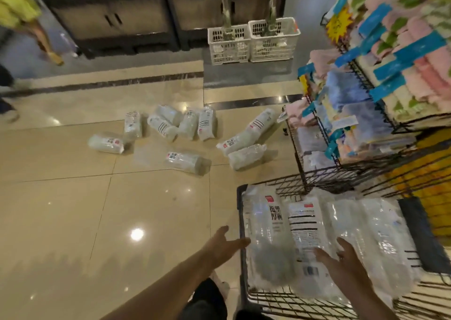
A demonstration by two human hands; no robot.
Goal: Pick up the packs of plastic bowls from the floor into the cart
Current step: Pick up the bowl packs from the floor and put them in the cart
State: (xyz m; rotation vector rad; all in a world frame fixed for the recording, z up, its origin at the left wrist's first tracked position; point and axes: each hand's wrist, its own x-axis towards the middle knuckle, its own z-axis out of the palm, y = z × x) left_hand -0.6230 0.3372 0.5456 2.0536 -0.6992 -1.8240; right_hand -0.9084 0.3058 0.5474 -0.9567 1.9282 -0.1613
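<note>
Several clear packs of plastic bowls lie scattered on the tiled floor ahead, among them one at the left (106, 144), one in the middle (186, 160) and a long one at the right (249, 132). The black wire cart (242, 224) stands at the lower right with several packs (305, 232) lying flat in it. My left hand (223, 244) hovers open by the cart's left rim, holding nothing. My right hand (345, 262) is spread open just above the packs in the cart, fingers apart.
A wire rack of folded towels (366, 114) stands right beside the cart. Two white plastic crates (253, 41) sit by dark cabinets (109, 19) at the back. A person in a yellow-green top (22, 12) walks at the far left.
</note>
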